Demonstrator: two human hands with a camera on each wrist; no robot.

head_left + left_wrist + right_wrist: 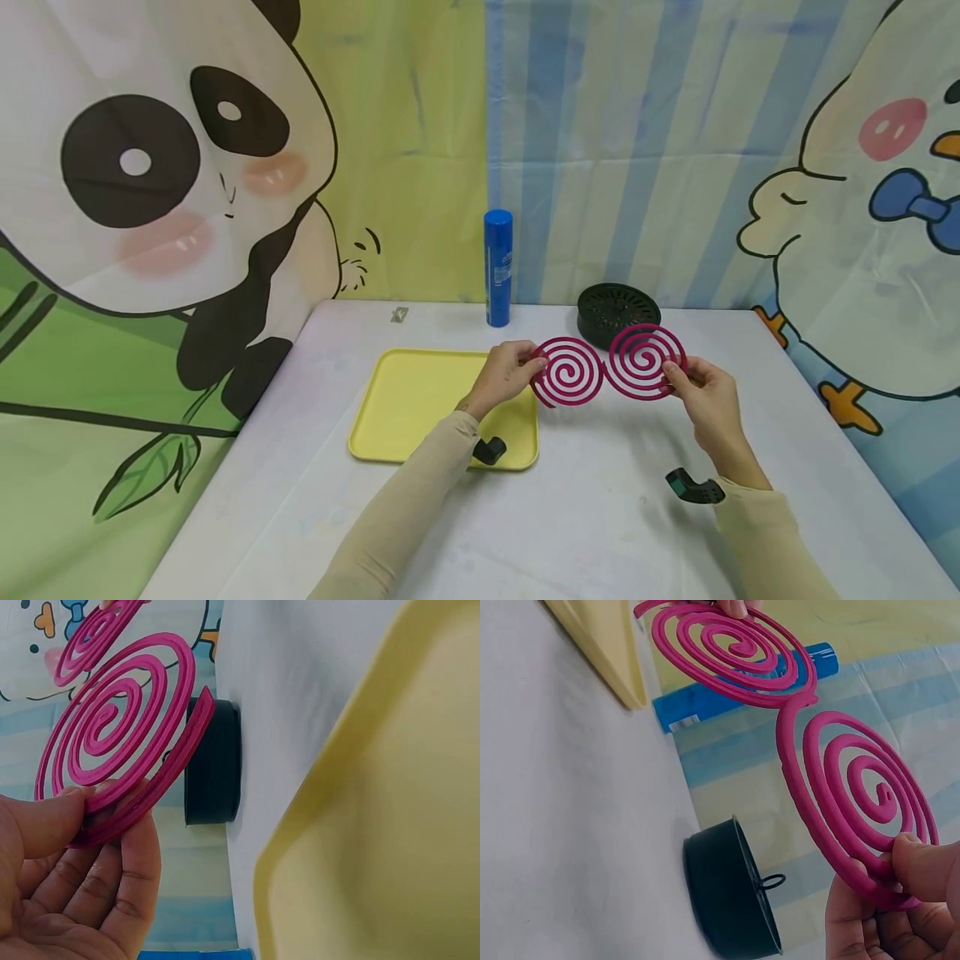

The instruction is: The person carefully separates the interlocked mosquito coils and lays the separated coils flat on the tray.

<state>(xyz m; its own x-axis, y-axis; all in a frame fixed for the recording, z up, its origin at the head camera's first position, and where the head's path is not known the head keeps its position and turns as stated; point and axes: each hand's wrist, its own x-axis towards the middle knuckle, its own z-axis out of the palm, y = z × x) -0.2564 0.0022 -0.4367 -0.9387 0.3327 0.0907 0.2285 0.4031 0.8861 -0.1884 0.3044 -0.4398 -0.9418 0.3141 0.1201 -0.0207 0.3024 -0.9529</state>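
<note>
My left hand (504,377) pinches the outer edge of a pink mosquito coil (568,372) between thumb and fingers. A second pink mosquito coil (645,359) is pinched at its right side by my right hand (708,408). Both coils are held up above the table, side by side, and their facing edges meet or overlap; whether they are joined I cannot tell. Behind the right coil stands a round black coil holder (617,305) with a slotted top, partly covered by that coil. The right wrist view shows a small wire loop on the holder (731,889).
A yellow tray (420,408) lies on the white table (600,517), under my left forearm. At the back stands a blue spray can (498,271). A small metal piece (400,315) lies near the back edge. Printed curtains (420,125) hang behind the table.
</note>
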